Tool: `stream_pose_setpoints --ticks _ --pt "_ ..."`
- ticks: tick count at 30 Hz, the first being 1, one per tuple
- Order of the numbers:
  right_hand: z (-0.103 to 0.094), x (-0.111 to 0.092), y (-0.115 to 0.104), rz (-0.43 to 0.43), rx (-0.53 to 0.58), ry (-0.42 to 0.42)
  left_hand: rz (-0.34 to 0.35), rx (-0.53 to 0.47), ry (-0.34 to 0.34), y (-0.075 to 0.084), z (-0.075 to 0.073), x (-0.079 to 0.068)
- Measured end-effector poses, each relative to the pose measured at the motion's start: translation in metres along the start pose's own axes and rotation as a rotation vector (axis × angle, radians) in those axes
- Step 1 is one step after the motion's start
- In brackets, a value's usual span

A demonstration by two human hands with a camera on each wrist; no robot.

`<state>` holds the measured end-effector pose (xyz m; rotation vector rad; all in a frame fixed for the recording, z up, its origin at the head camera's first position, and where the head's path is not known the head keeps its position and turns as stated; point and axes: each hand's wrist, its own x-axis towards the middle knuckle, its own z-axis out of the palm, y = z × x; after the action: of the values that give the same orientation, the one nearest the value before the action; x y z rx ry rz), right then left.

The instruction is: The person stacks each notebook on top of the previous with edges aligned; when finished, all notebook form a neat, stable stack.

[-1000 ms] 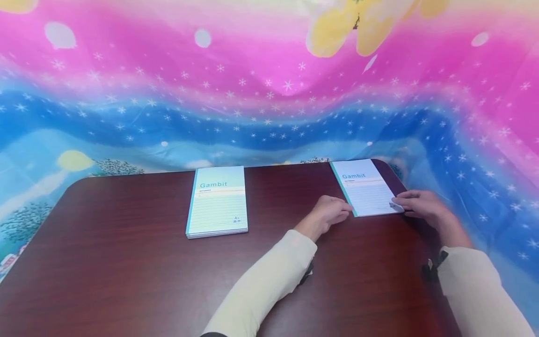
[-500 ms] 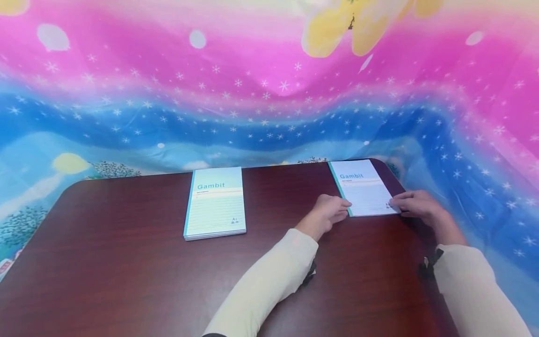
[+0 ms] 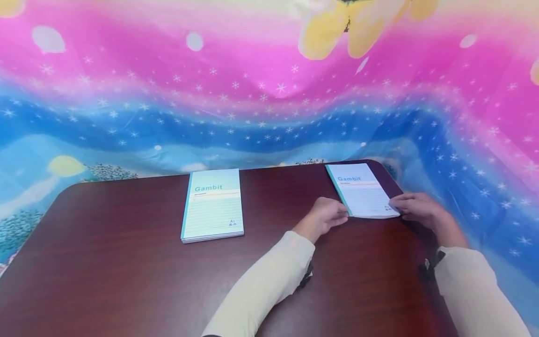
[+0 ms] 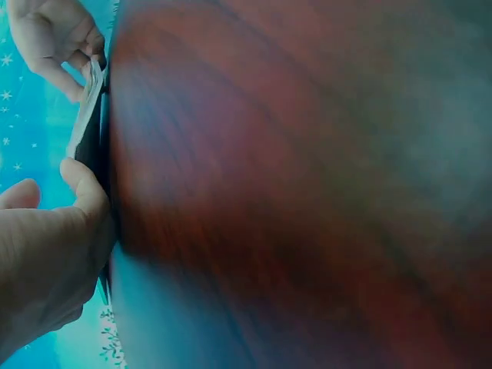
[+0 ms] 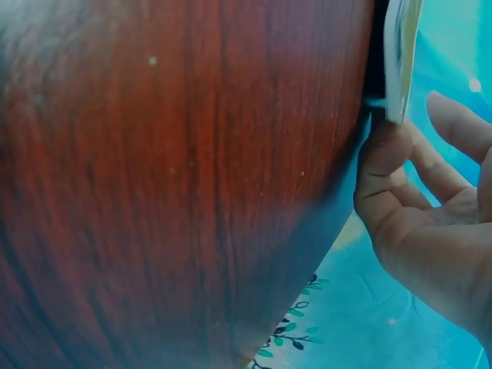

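A white "Gambit" notebook (image 3: 364,194) with a teal spine lies at the table's far right corner. My left hand (image 3: 323,216) grips its near left corner at the spine. At the near right corner, my right hand (image 3: 421,208) pinches the notebook between thumb and fingers. In the left wrist view the notebook's near edge (image 4: 88,111) stands raised, with a dark gap beneath it. The right wrist view shows the raised corner (image 5: 397,69) at my right fingertips. A stack of similar notebooks (image 3: 212,206) lies left of centre, untouched.
The dark red-brown wooden table (image 3: 139,276) has rounded far corners. Behind it and along the right side hangs a pink and blue patterned cloth (image 3: 236,93), close to the table edge near my right hand.
My left fingers have come onto the notebook's spine corner. The notebook's near edge has lifted and bows slightly between my hands. The head view has shifted a little.
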<state>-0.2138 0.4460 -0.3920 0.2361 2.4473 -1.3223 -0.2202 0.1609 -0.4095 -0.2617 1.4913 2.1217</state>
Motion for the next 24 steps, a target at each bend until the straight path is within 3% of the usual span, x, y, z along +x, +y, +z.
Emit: stream_pose_setpoints --ticks 4,11,24 --pt "0.0015 0.0001 -0.0007 0.026 0.027 -0.037 0.054 0.084 -0.032 -0.0005 0.0005 0.0012" --pt "0.0036 0.0022 0.0032 0.034 0.194 -0.09 0.031 0.143 -0.004 0.0 0.0 -0.0011" --pt "0.0022 -0.0037 0.0081 -0.02 0.326 -0.13 0.061 0.22 0.022 0.006 -0.0013 -0.0054"
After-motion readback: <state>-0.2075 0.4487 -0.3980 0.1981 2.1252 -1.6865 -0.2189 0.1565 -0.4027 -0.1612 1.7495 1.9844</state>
